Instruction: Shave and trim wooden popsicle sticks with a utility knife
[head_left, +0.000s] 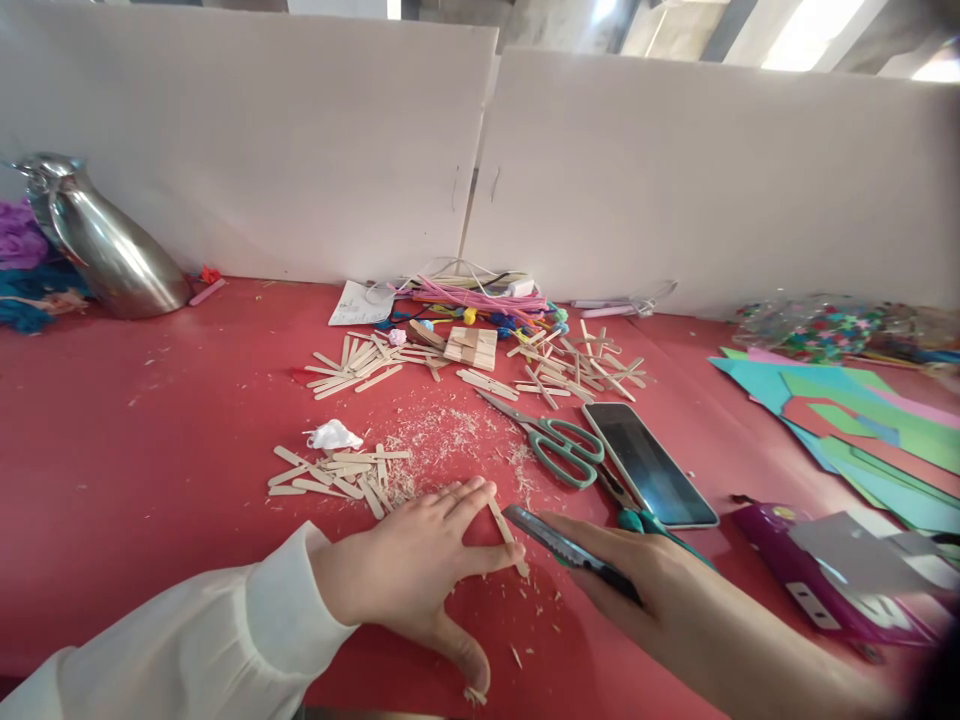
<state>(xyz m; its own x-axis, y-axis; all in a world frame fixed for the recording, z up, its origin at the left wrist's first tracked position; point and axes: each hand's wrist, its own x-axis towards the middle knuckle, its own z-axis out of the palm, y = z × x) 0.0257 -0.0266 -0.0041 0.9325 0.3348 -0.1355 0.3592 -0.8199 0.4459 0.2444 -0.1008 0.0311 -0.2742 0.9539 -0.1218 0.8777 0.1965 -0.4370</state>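
My left hand [409, 560] lies low on the red table with its fingers spread. Its fingertips touch a thin wooden craft stick [504, 530], which lies flat on the table. My right hand [637, 570] is wrapped round a utility knife [570, 552]; the blade end points left and sits just right of that stick. Wood shavings [442, 440] are scattered beyond my left hand, with smaller bits around both hands. A loose pile of cut craft sticks [337, 470] lies beyond my left wrist. Green-handled scissors [562, 450] rest past my right hand.
A phone [652, 465] lies beside the scissors, and a purple device [825, 570] is at the right. Coloured paper [862, 420] spreads behind it. More sticks [577, 365] and pipe cleaners [472, 297] lie toward the white partition [247, 140]. A metal jug [112, 245] stands far left.
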